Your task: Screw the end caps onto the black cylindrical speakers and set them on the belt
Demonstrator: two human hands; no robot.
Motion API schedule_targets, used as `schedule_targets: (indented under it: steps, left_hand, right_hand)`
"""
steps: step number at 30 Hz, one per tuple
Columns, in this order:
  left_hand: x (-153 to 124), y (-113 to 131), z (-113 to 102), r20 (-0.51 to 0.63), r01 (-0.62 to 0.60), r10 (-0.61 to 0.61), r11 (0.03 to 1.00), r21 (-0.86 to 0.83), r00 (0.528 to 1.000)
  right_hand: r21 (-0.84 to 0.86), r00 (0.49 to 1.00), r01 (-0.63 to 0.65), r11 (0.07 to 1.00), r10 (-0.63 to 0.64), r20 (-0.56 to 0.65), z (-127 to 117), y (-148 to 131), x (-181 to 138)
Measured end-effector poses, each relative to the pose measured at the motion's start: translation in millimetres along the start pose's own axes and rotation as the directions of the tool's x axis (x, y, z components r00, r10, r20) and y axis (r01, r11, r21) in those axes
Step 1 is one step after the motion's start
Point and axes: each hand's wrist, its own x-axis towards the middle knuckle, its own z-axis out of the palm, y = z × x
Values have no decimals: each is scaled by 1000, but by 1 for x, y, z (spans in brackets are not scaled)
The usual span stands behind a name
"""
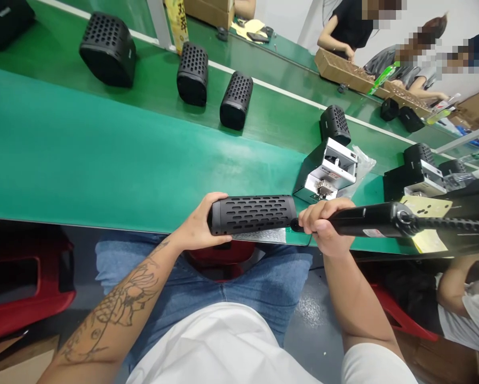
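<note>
A speaker [259, 212] lies on its side at the near edge of the green bench [83, 154], at the centre of the frame, its slotted face upward. The left hand [197, 226], thumb and fingers spread around the speaker's left end, has hold of it, a grip that probably keeps it from sliding or rolling. The right hand [328, 224] is wrapped closely around the front of a power screwdriver [367, 220], held nearly level so that its tip faces the speaker's right end; whether they touch cannot be told. A shiny mat [269, 235] shows below the speaker, perhaps as padding. Just beyond the right hand stands a small metal machine [327, 170], seemingly placed for easy reach. Further speakers [236, 100] stand spaced along the darker strip [155, 88] across the top of the frame, likely keeping them apart from the held one.
</note>
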Motion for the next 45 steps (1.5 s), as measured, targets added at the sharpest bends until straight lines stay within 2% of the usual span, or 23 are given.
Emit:
schedule_targets:
  steps: [5,7,9,11,13,15,16,18,21,23,26,28,30,34,37,39,45]
  left_hand:
    - [-1,-1,-4,15,-43,43,998,35,999]
    - [-1,0,-1,8,-42,42,998,43,999]
    - [-2,1,6,4,-43,43,998,39,999]
    - [-2,3,15,-12,-71,72,997,25,997]
    - [-1,4,22,-44,-107,108,994,16,993]
    - [-2,4,27,-76,-134,135,991,25,988]
    - [-2,4,29,-89,-145,148,989,33,985]
    - [-3,2,30,-117,-170,175,984,54,978]
    - [-5,1,31,-156,-194,204,978,76,967]
    - [-5,1,32,-157,-194,204,978,78,966]
    - [-3,0,34,-145,-187,196,980,71,970]
    - [-2,-1,35,-139,-195,201,979,62,970]
    - [-2,-2,36,-130,-201,206,978,47,970]
    - [-1,-1,37,-116,-174,176,984,25,978]
    - [-1,2,36,-120,-151,150,988,0,981]
    - [0,5,36,-116,-137,135,990,-11,984]
    - [3,9,37,-94,-114,112,993,-17,989]
  right_hand:
    - [29,1000,8,1000,-8,-8,3,-3,-1]
    - [16,998,0,1000,1,-61,-5,-6,4]
    - [-28,984,-12,1000,7,-177,-20,-8,15]
    - [-96,943,10,995,-42,-331,-40,-5,32]
    - [-195,877,58,979,-143,-459,-63,4,51]
    - [-314,819,88,945,-248,-517,-83,18,66]
    - [-370,813,77,926,-273,-514,-91,26,71]
    - [-441,837,35,897,-268,-477,-103,41,75]
    - [-440,887,-11,898,-195,-419,-110,53,70]
    - [-424,880,-2,906,-200,-432,-109,53,66]
    - [-397,856,9,918,-212,-471,-98,37,61]
    - [-341,855,31,940,-201,-478,-81,17,54]
    - [-248,883,70,966,-175,-435,-57,-5,43]
    - [-78,962,107,991,-123,-245,0,-35,14]
    - [-41,981,99,994,-105,-162,32,-36,3]
    - [-33,987,83,996,-87,-137,44,-30,4]
    - [-1,995,47,999,-47,-93,53,-10,11]
